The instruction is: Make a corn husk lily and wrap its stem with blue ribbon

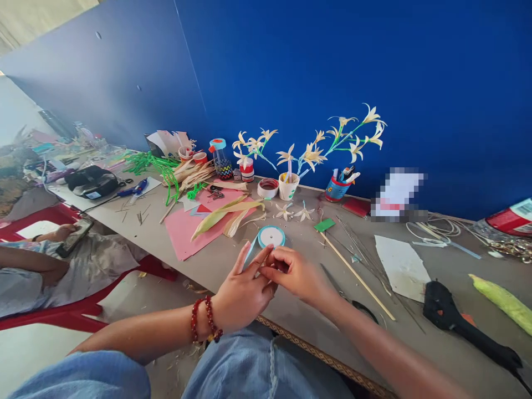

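My left hand [245,293] is over the front of the table, one finger stretched up and the others bent toward my right hand [296,274]. A light blue ribbon [251,252] runs from the white and blue ribbon spool [271,228] down between my left fingers. Thumb and fingertips of my right hand pinch together against the left fingertips; whatever lies between them is too small and covered to make out. The spool lies flat just beyond both hands. Past it are two loose cream flowers [284,211] [305,211] made of husk-like petals.
Pink paper [183,233] with corn husks [220,217] lies left. Behind stand flower stems in a paper cup [288,187] and a pen holder [336,188]. To the right are a wooden stick [361,280], wires and a black glue gun [443,305]. A seated person [95,266] is at left.
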Demonstrator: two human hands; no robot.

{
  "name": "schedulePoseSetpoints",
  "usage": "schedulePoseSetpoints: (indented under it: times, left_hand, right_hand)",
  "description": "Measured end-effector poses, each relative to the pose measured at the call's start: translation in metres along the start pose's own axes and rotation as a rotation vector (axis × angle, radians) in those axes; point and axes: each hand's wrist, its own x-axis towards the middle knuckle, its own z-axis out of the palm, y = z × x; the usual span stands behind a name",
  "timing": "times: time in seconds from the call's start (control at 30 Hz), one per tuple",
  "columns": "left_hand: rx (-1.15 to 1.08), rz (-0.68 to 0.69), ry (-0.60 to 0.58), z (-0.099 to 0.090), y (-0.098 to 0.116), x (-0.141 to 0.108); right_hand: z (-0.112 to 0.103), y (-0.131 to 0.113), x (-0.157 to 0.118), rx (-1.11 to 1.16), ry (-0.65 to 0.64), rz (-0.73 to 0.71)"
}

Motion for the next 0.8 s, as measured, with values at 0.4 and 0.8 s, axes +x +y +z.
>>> schedulePoseSetpoints:
  times: [0.4, 0.8]
  left_hand:
    - [-0.010, 0.176, -0.003, -0.011, -0.008, -0.029]
    - [-0.178, 0.176, 0.159, -0.042, -0.007, -0.032]
  right_hand:
    - [-0.020, -0.010, 0.023, 0.165, 0.102, -0.079]
    - [-0.019, 0.008, 0.002, 0.319, -0.262, 0.142]
